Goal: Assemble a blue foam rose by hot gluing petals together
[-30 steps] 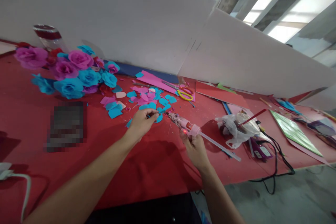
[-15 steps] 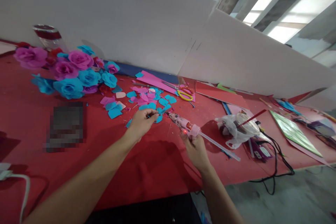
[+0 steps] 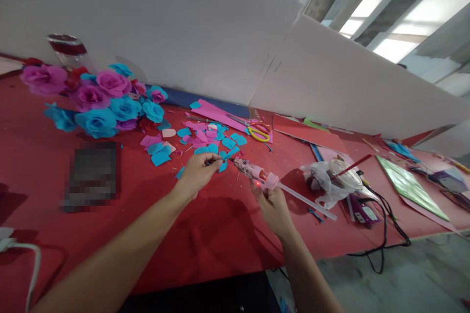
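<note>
My left hand [image 3: 201,168] pinches a small rolled blue paper piece [image 3: 231,151] between thumb and fingertips. My right hand [image 3: 272,203] is wrapped round a pink hot glue gun [image 3: 253,171], with a clear glue stick [image 3: 308,201] jutting from its back and a small red light lit. The gun's nozzle points left, close to the blue paper; whether they touch I cannot tell. Cut petals in blue and pink [image 3: 200,137] lie scattered just beyond my left hand. Scissors with red and yellow handles [image 3: 259,132] rest behind them on pink paper [image 3: 213,111].
Paper flowers [image 3: 97,98] are bunched at the left, before a clear jar with a red lid [image 3: 68,46]. Nearer lies a blurred-out dark object [image 3: 93,176]. To the right are a cup in a plastic bag [image 3: 332,181], black cables [image 3: 385,220] and card sheets [image 3: 308,132].
The glue gun's nozzle has shifted very slightly left, toward the blue paper. Both hands keep their grips, and the rest looks unchanged.
</note>
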Demonstrator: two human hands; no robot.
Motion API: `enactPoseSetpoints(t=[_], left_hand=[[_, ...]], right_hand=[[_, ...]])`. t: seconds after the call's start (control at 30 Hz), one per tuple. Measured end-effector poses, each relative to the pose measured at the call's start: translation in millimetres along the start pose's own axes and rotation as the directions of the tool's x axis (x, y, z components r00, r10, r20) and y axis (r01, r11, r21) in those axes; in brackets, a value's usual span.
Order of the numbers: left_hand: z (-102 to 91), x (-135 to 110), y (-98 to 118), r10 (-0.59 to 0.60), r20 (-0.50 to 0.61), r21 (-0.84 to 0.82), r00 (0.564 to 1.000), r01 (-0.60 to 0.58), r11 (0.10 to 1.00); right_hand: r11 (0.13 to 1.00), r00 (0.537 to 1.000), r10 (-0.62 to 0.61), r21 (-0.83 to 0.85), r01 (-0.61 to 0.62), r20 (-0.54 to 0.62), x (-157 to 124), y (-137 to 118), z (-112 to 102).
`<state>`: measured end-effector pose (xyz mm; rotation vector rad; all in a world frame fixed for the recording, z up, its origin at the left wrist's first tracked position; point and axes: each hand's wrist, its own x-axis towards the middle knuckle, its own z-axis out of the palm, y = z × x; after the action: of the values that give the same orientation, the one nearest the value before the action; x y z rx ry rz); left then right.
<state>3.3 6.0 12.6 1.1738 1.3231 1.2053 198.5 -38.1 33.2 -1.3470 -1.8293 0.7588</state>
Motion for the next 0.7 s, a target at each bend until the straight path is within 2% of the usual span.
enactPoseSetpoints(t=[0.43, 0.7], left_hand=[[-0.5, -0.2, -0.6, -0.038, 0.032, -0.032, 0.999, 0.039, 0.999], [-0.5, -2.8, 8.0, -0.136, 0.096, -0.106, 0.986, 0.146, 0.984]], right_hand=[[1.0, 1.0, 0.0, -0.004, 0.0, -0.02, 0.2, 2.8, -1.5], [0.999, 0.997, -0.049, -0.005, 0.048, -0.066, 6.5, 7.8, -0.2]])
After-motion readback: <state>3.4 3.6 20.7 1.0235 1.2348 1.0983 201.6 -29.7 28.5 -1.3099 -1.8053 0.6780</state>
